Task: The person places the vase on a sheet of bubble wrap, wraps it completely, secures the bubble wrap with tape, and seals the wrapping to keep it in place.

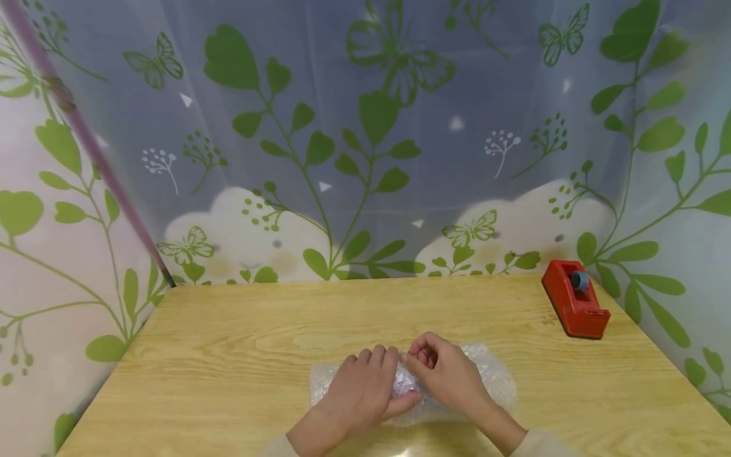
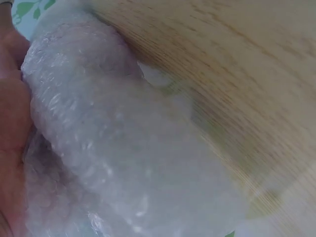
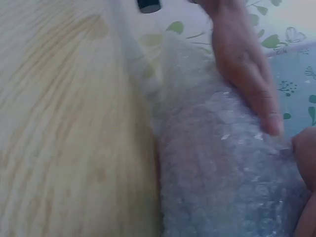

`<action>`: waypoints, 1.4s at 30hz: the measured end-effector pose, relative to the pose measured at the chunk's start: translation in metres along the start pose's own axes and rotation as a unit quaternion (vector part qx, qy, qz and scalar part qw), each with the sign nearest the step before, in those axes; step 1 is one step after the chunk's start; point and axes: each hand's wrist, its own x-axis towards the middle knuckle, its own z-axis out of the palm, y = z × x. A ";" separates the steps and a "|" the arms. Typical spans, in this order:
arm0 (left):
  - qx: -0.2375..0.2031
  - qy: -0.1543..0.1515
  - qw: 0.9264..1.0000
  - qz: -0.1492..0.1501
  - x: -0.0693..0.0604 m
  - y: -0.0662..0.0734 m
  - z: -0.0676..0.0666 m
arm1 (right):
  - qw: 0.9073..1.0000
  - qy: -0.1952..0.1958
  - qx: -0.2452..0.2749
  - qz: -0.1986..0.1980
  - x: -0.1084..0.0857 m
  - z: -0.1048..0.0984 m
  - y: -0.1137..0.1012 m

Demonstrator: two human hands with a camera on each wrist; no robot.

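Note:
A bundle in clear bubble wrap (image 1: 493, 382) lies crosswise on the table near the front edge. Something with a pinkish tint shows faintly through the layers, but its kind is hidden. Across the left part of the bundle rests my left hand (image 1: 360, 387), its fingers laid over the top and its thumb along the near side. In the right wrist view that hand's fingers look fairly straight against the wrap (image 3: 217, 158). My right hand (image 1: 454, 381) pinches the wrap at the upper middle between thumb and forefinger. In the left wrist view the rounded wrap (image 2: 94, 123) fills much of the picture.
A red tape dispenser (image 1: 573, 301) with a small roll of tape stands at the table's back right. The wood-grain table (image 1: 240, 330) meets a leaf-and-butterfly patterned curtain (image 1: 297, 158) behind and at both sides.

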 end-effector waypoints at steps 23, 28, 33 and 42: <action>-0.083 -0.105 0.989 -0.055 0.003 -0.009 -0.005 | 0.999 0.005 0.004 -0.041 0.019 0.001 -0.002; -0.160 -0.186 0.964 -0.102 0.006 -0.014 -0.010 | 0.992 -0.016 0.074 -0.096 0.019 -0.015 0.000; -0.180 -0.205 0.957 -0.098 0.010 -0.018 -0.012 | 0.989 -0.033 0.069 -0.130 0.012 -0.031 0.008; -0.219 -0.245 0.940 -0.088 0.018 -0.021 -0.017 | 0.958 -0.243 0.065 -0.140 -0.012 -0.044 0.015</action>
